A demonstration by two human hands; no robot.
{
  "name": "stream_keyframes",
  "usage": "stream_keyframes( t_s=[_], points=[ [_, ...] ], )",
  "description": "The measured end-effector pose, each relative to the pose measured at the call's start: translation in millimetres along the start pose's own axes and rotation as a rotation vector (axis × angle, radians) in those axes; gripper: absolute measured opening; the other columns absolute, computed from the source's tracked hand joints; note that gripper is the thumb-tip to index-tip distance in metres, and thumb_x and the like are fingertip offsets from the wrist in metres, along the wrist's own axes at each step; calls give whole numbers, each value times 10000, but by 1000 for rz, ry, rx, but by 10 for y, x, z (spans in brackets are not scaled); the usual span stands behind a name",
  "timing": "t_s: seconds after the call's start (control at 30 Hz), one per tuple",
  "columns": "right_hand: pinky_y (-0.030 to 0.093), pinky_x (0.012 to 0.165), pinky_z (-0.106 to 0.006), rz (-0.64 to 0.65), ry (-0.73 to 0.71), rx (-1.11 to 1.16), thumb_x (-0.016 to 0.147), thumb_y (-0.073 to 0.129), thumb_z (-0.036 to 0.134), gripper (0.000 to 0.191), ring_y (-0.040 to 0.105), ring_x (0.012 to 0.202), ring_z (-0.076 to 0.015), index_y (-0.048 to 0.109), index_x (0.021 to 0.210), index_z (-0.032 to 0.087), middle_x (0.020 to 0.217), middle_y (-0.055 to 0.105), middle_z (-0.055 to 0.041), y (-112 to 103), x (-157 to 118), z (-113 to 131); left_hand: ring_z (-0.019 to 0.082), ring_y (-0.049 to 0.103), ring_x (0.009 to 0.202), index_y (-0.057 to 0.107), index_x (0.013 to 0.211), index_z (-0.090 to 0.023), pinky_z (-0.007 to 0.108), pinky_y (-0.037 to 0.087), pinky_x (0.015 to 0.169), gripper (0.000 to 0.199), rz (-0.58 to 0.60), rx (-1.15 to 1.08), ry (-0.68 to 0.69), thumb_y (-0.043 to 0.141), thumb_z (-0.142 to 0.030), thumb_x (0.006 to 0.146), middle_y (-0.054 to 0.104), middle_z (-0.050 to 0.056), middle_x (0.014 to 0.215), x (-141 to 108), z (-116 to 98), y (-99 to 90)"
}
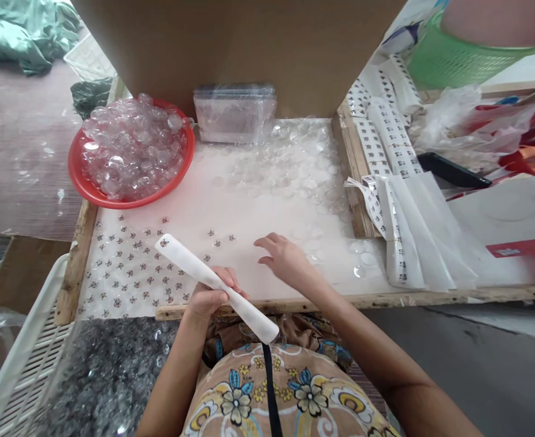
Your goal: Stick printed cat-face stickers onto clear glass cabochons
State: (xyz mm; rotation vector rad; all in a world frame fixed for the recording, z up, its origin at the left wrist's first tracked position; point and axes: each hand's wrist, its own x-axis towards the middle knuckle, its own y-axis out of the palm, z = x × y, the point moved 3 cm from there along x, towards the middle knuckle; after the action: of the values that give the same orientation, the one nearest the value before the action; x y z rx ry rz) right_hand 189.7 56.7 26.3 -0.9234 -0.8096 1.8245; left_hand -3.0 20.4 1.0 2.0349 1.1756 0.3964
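My left hand (208, 296) is closed around a long white paper sticker strip (249, 314), which slants from the table toward my lap. One small dark printed figure shows near the strip's far end. My right hand (288, 260) hovers over the white tabletop (231, 209), thumb and forefinger apart, with nothing visible between them. Left of the strip lie several clear round discs with small dark printed figures (135, 284). Plain clear discs (290, 161) are scattered at the back right of the tabletop.
A red basin (82, 182) heaped with clear discs stands at the back left. Behind are a wrapped clear pack (233, 115) and a large cardboard box (249, 48). Printed strips (381, 139) and a dark phone (454, 170) lie right. A white crate (31, 358) stands lower left.
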Motion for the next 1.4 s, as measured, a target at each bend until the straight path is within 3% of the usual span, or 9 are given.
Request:
stream_keyframes(
  t_s=[0.13, 0.27, 0.37, 0.57, 0.7, 0.83, 1.1, 1.23, 1.4],
  points=[
    [450, 769, -319, 11, 166, -157, 845, 599, 74, 215, 595, 956, -250, 637, 1043, 147, 1051, 618, -134, -38, -135, -300, 232, 716, 679, 679, 817, -174, 324, 592, 606, 236, 5, 26, -39, 824, -254, 648, 646, 18, 752, 61, -2, 16],
    [448, 753, -272, -7, 57, 50, 896, 551, 112, 204, 615, 911, -191, 619, 1082, 163, 1072, 614, -104, 199, -4, -5, 216, 712, 682, 696, 830, -194, 326, 592, 640, 212, -8, 56, -53, 815, -250, 664, 653, 15, 764, 73, -11, 20],
    [452, 804, -260, -49, -46, 202, 894, 583, 140, 258, 618, 939, -168, 598, 1150, 174, 1121, 616, -82, 189, 106, 141, 192, 706, 685, 710, 832, -221, 301, 585, 652, 200, -52, 71, -43, 816, -256, 666, 656, 2, 766, 48, -29, 16],
    [430, 833, -328, -195, 246, -41, 872, 584, 119, 265, 573, 1005, -245, 622, 1132, 152, 1128, 611, -135, -225, -28, -553, 226, 698, 680, 719, 810, -221, 353, 573, 647, 213, -80, 146, -95, 825, -283, 636, 666, 9, 744, 99, -18, 60],
    [426, 813, -313, -193, 257, -45, 874, 509, 60, 246, 580, 983, -232, 650, 1055, 150, 1098, 620, -128, -196, -26, -740, 237, 673, 708, 728, 820, -163, 345, 536, 662, 264, -202, 335, -151, 831, -302, 620, 710, 54, 766, 231, 97, 94],
    [453, 819, -290, -244, 121, 201, 867, 545, 71, 253, 620, 929, -182, 647, 1077, 170, 1125, 632, -100, -126, 131, -452, 224, 655, 762, 741, 862, -164, 327, 510, 714, 270, -269, 424, -165, 826, -291, 639, 736, 60, 824, 335, 218, 146],
    [494, 717, -249, -245, -121, 699, 846, 645, 258, 184, 631, 784, -123, 662, 1014, 186, 959, 694, -42, -363, 392, 438, 269, 641, 855, 726, 869, -162, 368, 504, 768, 373, -305, 539, -244, 861, -359, 582, 730, 67, 859, 359, 229, 201],
    [447, 663, -226, -252, -173, 688, 846, 660, 287, 125, 591, 729, -106, 648, 919, 187, 879, 677, -12, -346, 523, 738, 279, 612, 807, 683, 806, -150, 365, 481, 705, 407, -409, 592, -272, 879, -368, 524, 690, 49, 761, 329, 259, 134],
    [421, 712, -260, -351, -130, 474, 912, 576, 222, 46, 570, 791, -141, 606, 925, 190, 920, 647, -40, -263, 502, 879, 301, 589, 926, 660, 813, -164, 383, 479, 776, 324, -339, 592, -148, 836, -308, 582, 665, 57, 768, 352, 253, 67]
  ],
)
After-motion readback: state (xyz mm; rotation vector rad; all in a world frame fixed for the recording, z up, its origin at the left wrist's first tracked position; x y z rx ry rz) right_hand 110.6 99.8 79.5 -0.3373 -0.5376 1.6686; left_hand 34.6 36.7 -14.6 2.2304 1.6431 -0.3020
